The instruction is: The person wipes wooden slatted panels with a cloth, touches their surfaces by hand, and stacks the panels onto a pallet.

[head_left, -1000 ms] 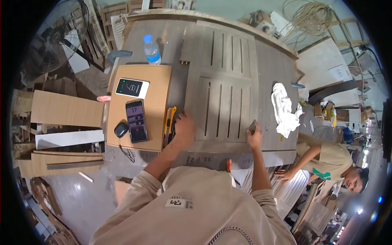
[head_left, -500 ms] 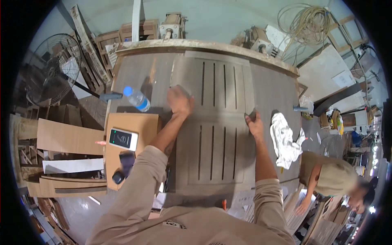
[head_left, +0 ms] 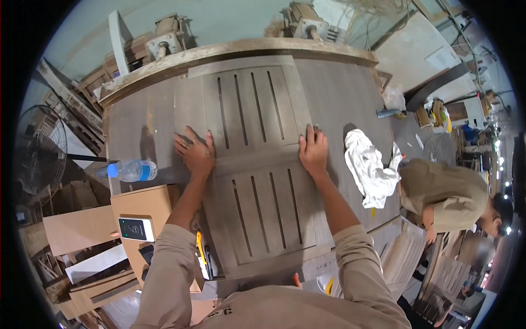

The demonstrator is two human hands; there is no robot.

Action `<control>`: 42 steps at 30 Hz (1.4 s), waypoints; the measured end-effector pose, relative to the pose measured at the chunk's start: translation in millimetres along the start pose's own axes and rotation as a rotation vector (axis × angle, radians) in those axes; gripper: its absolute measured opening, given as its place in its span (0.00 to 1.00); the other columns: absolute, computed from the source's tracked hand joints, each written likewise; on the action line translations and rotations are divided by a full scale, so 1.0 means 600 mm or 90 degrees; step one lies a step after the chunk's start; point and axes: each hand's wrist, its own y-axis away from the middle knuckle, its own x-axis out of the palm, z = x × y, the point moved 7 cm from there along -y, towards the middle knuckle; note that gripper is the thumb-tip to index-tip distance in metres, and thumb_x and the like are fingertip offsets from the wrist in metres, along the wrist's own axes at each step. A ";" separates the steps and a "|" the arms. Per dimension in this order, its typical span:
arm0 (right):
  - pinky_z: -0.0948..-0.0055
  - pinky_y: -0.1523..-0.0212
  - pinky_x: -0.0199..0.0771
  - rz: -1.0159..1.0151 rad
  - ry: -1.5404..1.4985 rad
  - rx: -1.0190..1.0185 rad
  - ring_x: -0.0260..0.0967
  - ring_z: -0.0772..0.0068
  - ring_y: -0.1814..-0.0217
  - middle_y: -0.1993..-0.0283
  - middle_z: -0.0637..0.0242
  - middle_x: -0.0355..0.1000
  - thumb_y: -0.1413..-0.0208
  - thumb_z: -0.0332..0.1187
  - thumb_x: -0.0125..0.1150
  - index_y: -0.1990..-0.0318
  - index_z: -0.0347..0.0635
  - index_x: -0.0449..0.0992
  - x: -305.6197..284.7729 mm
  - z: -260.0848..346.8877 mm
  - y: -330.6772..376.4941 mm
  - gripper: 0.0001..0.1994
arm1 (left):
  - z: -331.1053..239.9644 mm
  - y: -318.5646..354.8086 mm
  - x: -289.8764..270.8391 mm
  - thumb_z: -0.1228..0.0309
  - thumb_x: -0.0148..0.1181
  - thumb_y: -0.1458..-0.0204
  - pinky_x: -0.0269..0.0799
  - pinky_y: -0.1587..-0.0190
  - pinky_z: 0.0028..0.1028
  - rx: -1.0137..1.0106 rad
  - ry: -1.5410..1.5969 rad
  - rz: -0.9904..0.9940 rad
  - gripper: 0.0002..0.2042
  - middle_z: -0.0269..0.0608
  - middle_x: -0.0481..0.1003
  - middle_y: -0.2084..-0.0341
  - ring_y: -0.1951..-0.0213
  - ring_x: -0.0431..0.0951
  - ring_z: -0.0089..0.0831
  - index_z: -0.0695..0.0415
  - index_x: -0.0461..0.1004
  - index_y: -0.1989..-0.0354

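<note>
A grey-brown wooden door panel [head_left: 263, 156], with an upper and a lower group of long slots, lies flat on the worktable. My left hand [head_left: 195, 155] rests at its left edge, fingers spread. At the opposite edge, my right hand [head_left: 314, 152] lies with fingers stretched forward, touching the panel's side. No held thing shows in either hand, though the undersides of the fingers are hidden. A crumpled white cloth [head_left: 371, 169] lies on the table to the right of my right hand.
Left of the panel are a clear bottle with a blue cap [head_left: 132, 170] and a cardboard box [head_left: 143, 204] carrying a white-framed device [head_left: 136, 229]. A yellow-handled tool [head_left: 201, 249] lies beside my left forearm. A co-worker [head_left: 449, 194] bends over slatted panels at the right.
My view has turned, shifting the table and panel leftward in the picture. My left hand, blurred and raised-looking before, now lies spread. The right hand's fingers have straightened along the edge.
</note>
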 end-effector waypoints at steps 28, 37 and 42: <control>0.46 0.34 0.43 0.054 0.077 0.035 0.46 0.50 0.30 0.32 0.47 0.49 0.38 0.49 0.36 0.33 0.44 0.53 0.024 0.004 -0.006 0.29 | 0.001 0.014 -0.006 0.47 0.39 0.41 0.42 0.37 0.54 0.057 -0.034 -0.025 0.34 0.81 0.45 0.40 0.38 0.46 0.69 0.63 0.52 0.35; 0.48 0.33 0.42 0.072 0.095 0.041 0.45 0.51 0.29 0.32 0.48 0.50 0.38 0.47 0.36 0.33 0.44 0.53 0.022 0.002 -0.016 0.28 | -0.009 0.009 -0.014 0.49 0.41 0.42 0.45 0.38 0.54 0.052 -0.054 -0.046 0.34 0.80 0.48 0.41 0.40 0.50 0.68 0.65 0.54 0.36; 0.49 0.33 0.42 0.078 0.091 0.048 0.45 0.52 0.29 0.32 0.49 0.50 0.37 0.47 0.37 0.33 0.44 0.52 0.022 0.010 -0.014 0.28 | -0.004 0.013 -0.018 0.50 0.43 0.42 0.45 0.38 0.54 0.058 -0.036 -0.075 0.33 0.80 0.48 0.41 0.40 0.50 0.69 0.66 0.56 0.37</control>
